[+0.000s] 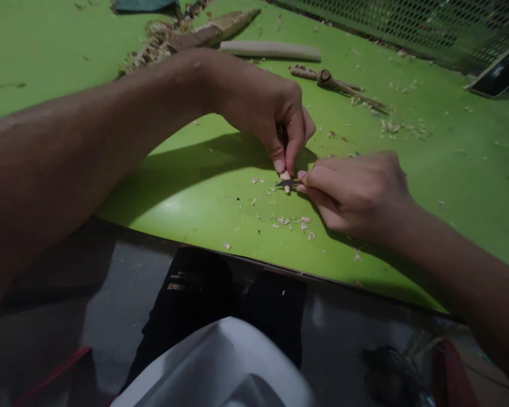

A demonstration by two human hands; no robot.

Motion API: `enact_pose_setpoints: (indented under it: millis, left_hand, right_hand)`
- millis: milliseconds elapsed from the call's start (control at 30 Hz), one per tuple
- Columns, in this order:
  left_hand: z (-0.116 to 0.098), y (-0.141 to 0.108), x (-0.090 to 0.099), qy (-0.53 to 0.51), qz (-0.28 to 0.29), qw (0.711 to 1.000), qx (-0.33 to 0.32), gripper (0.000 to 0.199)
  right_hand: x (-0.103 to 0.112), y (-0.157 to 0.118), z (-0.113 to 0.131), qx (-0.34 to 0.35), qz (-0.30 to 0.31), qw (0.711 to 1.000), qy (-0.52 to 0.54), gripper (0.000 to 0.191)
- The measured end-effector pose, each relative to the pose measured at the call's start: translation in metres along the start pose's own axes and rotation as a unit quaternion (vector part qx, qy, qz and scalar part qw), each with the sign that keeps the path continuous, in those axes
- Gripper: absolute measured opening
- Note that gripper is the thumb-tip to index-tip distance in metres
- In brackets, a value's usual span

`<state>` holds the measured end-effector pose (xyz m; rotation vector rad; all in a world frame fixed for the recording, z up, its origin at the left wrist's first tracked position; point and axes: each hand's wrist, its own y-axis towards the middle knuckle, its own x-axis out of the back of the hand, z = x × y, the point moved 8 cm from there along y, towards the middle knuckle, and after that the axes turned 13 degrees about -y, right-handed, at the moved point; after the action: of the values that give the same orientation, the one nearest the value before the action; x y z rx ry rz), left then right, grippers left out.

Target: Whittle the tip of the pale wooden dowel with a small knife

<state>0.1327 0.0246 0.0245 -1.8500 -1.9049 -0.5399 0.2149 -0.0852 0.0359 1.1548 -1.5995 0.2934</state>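
Note:
Between the thumb and fingertips of my left hand [275, 113] a small piece of pale wood [285, 188] is pinched down near the green tabletop. My right hand [356, 192] is closed round the handle of a small carving knife [285, 183]. Its dark pointed blade lies across the wood piece, just below my left fingertips. Most of the knife's handle is hidden inside my right fist. Pale wood shavings [292, 221] lie scattered on the table close to both hands.
Farther back on the green table [186, 192] are a pale whittled stick [271, 50], a partly barked piece of wood [214, 29], and a forked twig [335, 82]. A shavings heap [150, 53] lies at back left. A perforated panel [390, 28] borders the far right.

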Motion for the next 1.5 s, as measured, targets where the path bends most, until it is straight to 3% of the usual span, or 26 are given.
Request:
enact_pose_setpoints:
  millis: [233, 400, 533, 733, 900, 1100, 1300, 1500]
  left_hand:
    - [0.001, 0.000, -0.001, -0.003, -0.007, 1.000, 0.016, 0.065]
    - [0.004, -0.001, -0.001, -0.021, -0.013, 0.999, 0.027, 0.056]
    - [0.002, -0.001, -0.002, -0.045, -0.008, 0.999, 0.029, 0.043]
    - [0.005, -0.001, -0.002, -0.050, -0.009, 0.998, 0.038, 0.044]
    - [0.009, -0.002, 0.000, -0.054, -0.022, 0.998, 0.038, 0.042]
    - [0.008, -0.003, 0.002, -0.032, -0.024, 0.998, 0.047, 0.037]
    - [0.007, -0.003, 0.001, -0.038, -0.017, 0.998, 0.043, 0.028]
    - [0.008, -0.001, 0.000, -0.040, -0.020, 0.998, 0.043, 0.023]
  right_hand:
    - [-0.001, -0.002, -0.002, -0.005, 0.019, 0.999, 0.030, 0.020]
    - [0.000, -0.003, 0.000, -0.004, 0.016, 1.000, 0.021, 0.022]
    - [-0.007, -0.005, -0.002, -0.019, 0.050, 0.998, 0.019, 0.027]
    - [-0.010, -0.010, -0.005, -0.032, 0.065, 0.996, 0.060, 0.029]
    - [-0.004, -0.015, -0.002, -0.009, 0.032, 0.997, 0.076, 0.025]
    - [0.003, -0.011, -0.010, -0.054, -0.049, 0.994, 0.083, 0.025]
    - [-0.017, -0.007, -0.008, -0.065, 0.035, 0.994, 0.076, 0.028]
    - [-0.020, -0.007, -0.009, -0.089, 0.031, 0.992, 0.084, 0.030]
